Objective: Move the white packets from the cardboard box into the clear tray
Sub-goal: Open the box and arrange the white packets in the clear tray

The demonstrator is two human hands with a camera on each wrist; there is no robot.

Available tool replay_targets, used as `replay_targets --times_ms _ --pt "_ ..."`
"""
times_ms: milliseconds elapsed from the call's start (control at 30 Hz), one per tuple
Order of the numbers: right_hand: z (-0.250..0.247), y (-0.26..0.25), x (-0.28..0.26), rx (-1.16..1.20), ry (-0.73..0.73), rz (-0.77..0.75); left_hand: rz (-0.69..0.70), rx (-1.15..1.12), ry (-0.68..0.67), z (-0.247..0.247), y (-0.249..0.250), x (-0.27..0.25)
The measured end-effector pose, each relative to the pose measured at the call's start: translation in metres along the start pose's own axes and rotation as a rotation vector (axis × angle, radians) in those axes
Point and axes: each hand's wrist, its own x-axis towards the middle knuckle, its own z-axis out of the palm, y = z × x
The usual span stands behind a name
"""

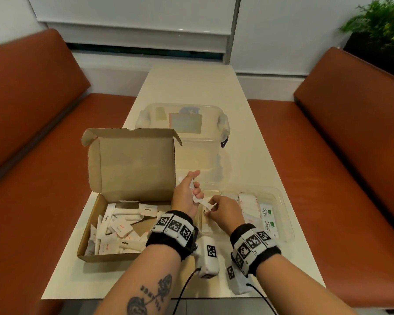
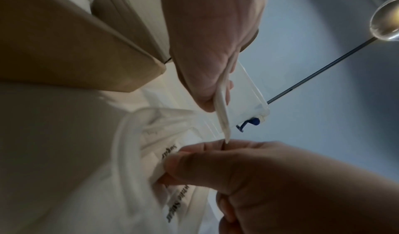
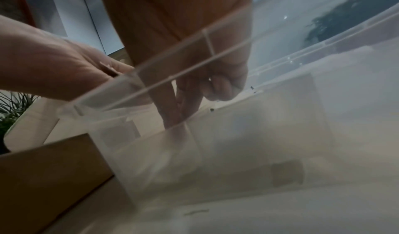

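A long cream table (image 1: 187, 92) runs between two rust-brown padded benches (image 1: 32, 114). A lidded clear plastic storage tub (image 1: 182, 123) stands on it, and a green leafy plant (image 1: 380, 26) sits in the far right corner

Two hands are at work: the left hand (image 1: 187, 194) and the right hand (image 1: 223, 211). One cardboard box (image 1: 132, 160) stands open to the left of the left hand, with well over a dozen white packets (image 1: 121, 228) loose inside, too jumbled to count exactly. One clear tray (image 1: 280, 201) sits under the right hand, with two green-printed packets (image 1: 267, 220) at its right. One lidded clear tub (image 1: 182, 123) stands beyond both hands.
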Motion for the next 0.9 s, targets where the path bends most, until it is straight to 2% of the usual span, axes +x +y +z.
replay_targets --times_ms 133,333,400,500,600,700,900 --pt "0.002 0.003 0.001 -0.036 -0.031 -0.09 -0.009 -0.005 0.008 0.001 -0.001 0.001" --pt "-0.001 0.004 0.005 -0.322 -0.09 -0.206 -0.02 -0.016 0.012 0.002 -0.003 0.004" --pt "-0.005 0.004 0.004 -0.202 -0.038 -0.175 -0.02 0.003 0.011 0.001 -0.003 0.004" --pt "-0.016 0.002 0.004 0.126 0.082 -0.088 -0.007 0.03 0.017 0.001 -0.004 0.005" --pt "-0.023 -0.005 0.003 0.39 0.005 -0.028 -0.003 -0.002 0.008 0.002 -0.005 0.006" --pt "-0.026 -0.006 0.0 0.474 -0.068 -0.016 -0.002 -0.015 -0.002 0.008 -0.005 0.004" --pt "-0.045 0.011 0.003 0.714 -0.024 0.021 0.054 -0.192 0.1 0.017 0.001 0.001"
